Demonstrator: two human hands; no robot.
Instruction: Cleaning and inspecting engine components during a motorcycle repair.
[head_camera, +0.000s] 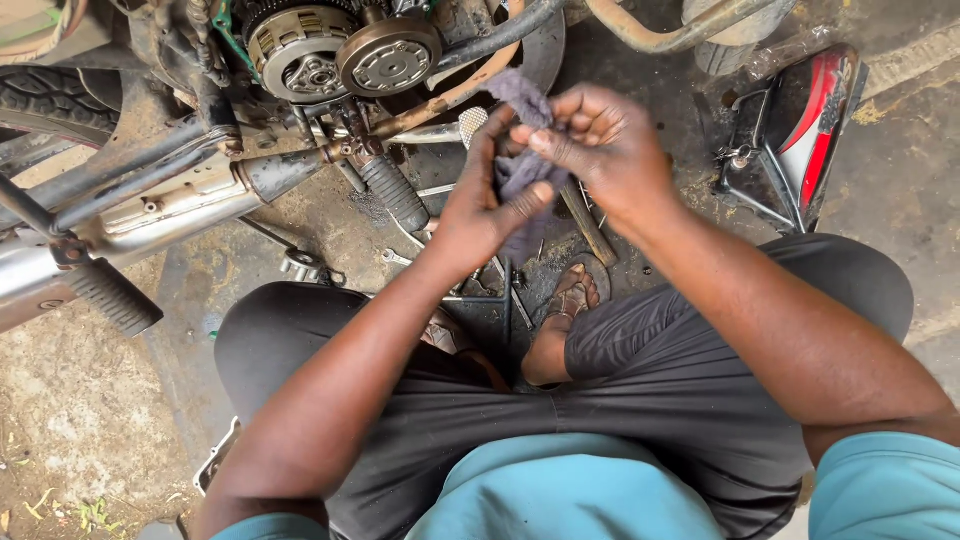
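Both hands meet in the middle of the scene, just in front of the open side of a motorcycle engine (330, 50), and between them they hold a grey-purple rag (522, 165). The left hand (480, 205) grips the lower part of the rag, its thumb pressed flat across the cloth and its fingers curled up behind it. The right hand (600, 150) comes in from the right, its fingertips bunched together and pinching the upper folds of the rag; one end of the cloth pokes up above the knuckles. Whether something small is wrapped inside the rag cannot be told. On the far left, two round clutch parts (345, 55) sit exposed in the engine, with a ribbed footrest (393, 190) below them and a chrome exhaust pipe (150, 215) running off to the left. A red and black side panel (800, 130) lies on the concrete floor (900, 170) at far right. Near the bottom, the person's sandalled foot (572, 295) rests among loose tools.
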